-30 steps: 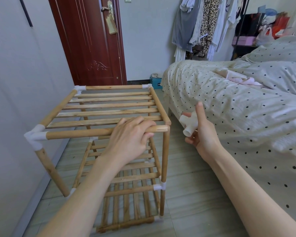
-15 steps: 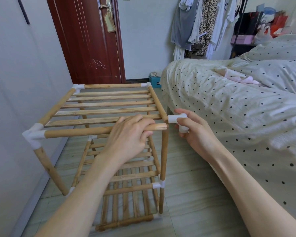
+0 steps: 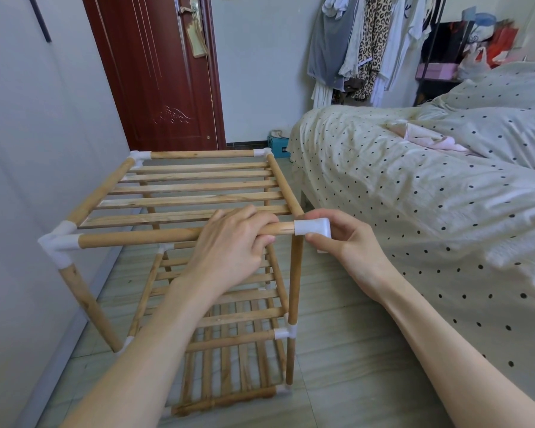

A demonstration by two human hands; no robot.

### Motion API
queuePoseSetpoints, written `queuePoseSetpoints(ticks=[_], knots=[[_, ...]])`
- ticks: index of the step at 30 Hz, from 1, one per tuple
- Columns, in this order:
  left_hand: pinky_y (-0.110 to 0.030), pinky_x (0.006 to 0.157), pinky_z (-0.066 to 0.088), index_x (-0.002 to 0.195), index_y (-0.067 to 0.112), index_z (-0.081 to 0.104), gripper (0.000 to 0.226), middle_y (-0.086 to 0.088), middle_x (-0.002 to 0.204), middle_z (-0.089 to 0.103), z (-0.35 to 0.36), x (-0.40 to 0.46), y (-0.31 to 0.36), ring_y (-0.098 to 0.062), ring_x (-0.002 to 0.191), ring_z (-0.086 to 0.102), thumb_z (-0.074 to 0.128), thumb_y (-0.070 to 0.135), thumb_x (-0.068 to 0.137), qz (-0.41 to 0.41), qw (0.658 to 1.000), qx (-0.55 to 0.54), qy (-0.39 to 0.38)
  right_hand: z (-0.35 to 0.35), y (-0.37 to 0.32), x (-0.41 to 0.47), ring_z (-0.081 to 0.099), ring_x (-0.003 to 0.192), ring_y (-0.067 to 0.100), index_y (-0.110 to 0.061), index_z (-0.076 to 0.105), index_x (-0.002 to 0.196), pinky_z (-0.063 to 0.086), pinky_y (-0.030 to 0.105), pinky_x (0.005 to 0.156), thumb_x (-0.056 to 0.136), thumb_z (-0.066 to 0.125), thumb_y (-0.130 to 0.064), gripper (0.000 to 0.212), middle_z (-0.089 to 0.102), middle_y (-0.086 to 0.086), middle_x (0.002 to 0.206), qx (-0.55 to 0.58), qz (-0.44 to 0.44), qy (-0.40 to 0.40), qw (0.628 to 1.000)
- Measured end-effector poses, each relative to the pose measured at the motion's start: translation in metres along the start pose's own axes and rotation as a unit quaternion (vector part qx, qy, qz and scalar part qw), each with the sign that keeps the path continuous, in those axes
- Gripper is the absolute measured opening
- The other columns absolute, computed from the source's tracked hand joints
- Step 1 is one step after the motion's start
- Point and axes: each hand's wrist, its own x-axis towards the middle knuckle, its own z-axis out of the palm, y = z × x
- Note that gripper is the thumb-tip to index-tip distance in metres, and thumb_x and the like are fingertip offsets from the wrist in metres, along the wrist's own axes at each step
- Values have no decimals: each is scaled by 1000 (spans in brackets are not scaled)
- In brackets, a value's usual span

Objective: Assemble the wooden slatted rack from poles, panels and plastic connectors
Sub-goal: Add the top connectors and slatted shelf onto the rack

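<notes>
The wooden rack [image 3: 198, 242] stood upright on the floor, built of pale round poles joined by white plastic connectors, with three slatted tiers one above another. The top slatted panel [image 3: 192, 193] lay level, its flat slats running left to right between the side poles. The front top pole [image 3: 155, 236] ran across the near edge, its left end seated in a white corner connector [image 3: 57, 244]. On its right end sat another white connector [image 3: 312, 231], slipped over the tip, right above the near right upright pole [image 3: 294, 285]; whether it was seated on that upright could not be made out
</notes>
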Motion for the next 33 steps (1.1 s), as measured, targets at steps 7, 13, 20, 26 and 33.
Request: queuePoseSetpoints(ticks=[7,13,20,26,33], knots=[[-21,79,23,125,28,55,31,16,97,44,0,1,-1,-4,82,34,53,30,94,3,1000,-9,6,-3,-3,-1,58,94,-7,-37,62,113,40,6,82,88,61,-13,34,68,6,111,-4,9,1,1000],[-19,80,21,122,28,56,30,18,95,43,-2,1,-1,-2,81,33,55,28,92,1,1000,-19,6,-4,1,2,53,102,-11,-18,42,140,38,-4,75,91,56,-10,52,50,1,139,-9,24,-9,1000],[-20,79,21,122,30,54,30,19,97,43,0,1,-1,-2,83,35,55,30,92,-1,1000,-4,-2,-3,5,4,56,104,-7,-17,51,134,43,-1,75,89,62,-18,47,60,-1,127,-19,47,-19,999],[-21,80,22,122,30,55,30,18,97,44,0,2,-1,-4,82,36,55,30,92,-1,1000,-5,-4,-1,5,4,58,111,5,-14,44,138,47,13,88,84,67,-12,58,56,0,132,-8,43,-6,999],[-25,81,24,130,39,47,40,19,96,42,4,0,-1,-2,86,39,41,51,92,12,1000,28,2,2,12,5,58,112,1,-18,52,131,48,18,92,80,71,-15,54,64,-6,122,48,37,-15,998]])
